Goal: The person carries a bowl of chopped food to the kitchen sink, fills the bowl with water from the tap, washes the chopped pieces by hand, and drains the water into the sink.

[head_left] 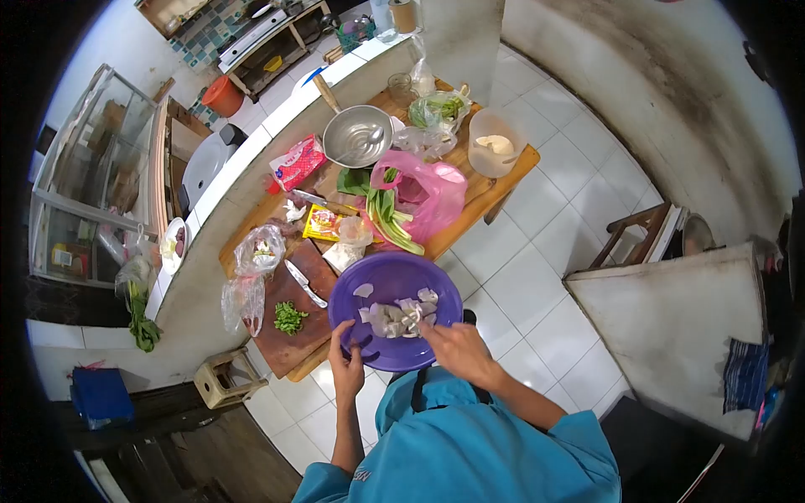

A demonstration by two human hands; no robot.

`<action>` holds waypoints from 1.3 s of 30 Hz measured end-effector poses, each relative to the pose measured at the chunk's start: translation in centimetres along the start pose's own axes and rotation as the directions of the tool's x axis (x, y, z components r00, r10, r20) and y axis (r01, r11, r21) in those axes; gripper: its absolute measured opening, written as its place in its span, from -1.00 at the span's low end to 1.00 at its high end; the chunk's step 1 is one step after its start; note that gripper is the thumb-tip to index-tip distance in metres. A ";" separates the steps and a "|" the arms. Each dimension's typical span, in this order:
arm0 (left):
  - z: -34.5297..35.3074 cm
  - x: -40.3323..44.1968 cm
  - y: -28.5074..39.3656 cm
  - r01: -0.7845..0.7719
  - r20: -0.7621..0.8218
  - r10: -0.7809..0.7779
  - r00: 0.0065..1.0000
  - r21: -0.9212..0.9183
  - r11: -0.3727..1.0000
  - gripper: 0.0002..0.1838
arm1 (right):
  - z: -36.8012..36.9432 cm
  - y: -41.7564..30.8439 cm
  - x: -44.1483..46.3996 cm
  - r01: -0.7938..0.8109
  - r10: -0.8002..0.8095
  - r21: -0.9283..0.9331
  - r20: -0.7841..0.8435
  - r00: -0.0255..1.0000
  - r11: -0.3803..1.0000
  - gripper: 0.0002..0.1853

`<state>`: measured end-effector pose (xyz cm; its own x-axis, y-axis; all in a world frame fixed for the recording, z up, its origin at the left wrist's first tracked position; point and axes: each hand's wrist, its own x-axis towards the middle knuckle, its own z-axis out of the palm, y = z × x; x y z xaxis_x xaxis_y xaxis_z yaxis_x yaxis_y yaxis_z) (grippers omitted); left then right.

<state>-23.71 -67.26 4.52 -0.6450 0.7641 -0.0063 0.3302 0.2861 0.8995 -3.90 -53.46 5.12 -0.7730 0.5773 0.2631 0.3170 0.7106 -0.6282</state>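
Where right fingers (429, 330) reach — meat (392, 320), seemingly.

Floor of square white glazed tiles (537, 277), pale grout; bright reflections on its surface. Curved off-white wall (637, 75), darkly stained. Low partition wall (210, 251), topped with white tiles. Glass-fronted display cabinet with a pale frame (92, 176), left. Beige plastic stool (228, 379), beside the partition. Blue-green checkered wall tiling (194, 49), far corner.

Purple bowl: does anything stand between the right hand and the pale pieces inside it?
Nothing visible does. The right hand reaches over the rim of the purple bowl, its fingertips at the pale pieces.
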 end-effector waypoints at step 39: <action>-2.2 0.8 -14.8 0.352 -0.524 -0.489 0.697 -0.344 0.871 -0.59 | 15.2 14.8 20.6 -0.208 0.247 -0.165 0.263 0.933 0.964 -0.78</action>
<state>-30.61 -72.10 -7.83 -0.9724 0.0898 -0.2153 -0.1767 0.3189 0.9312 -23.50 -37.11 -9.88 -0.7873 0.6081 -0.1018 0.5573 0.6314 -0.5392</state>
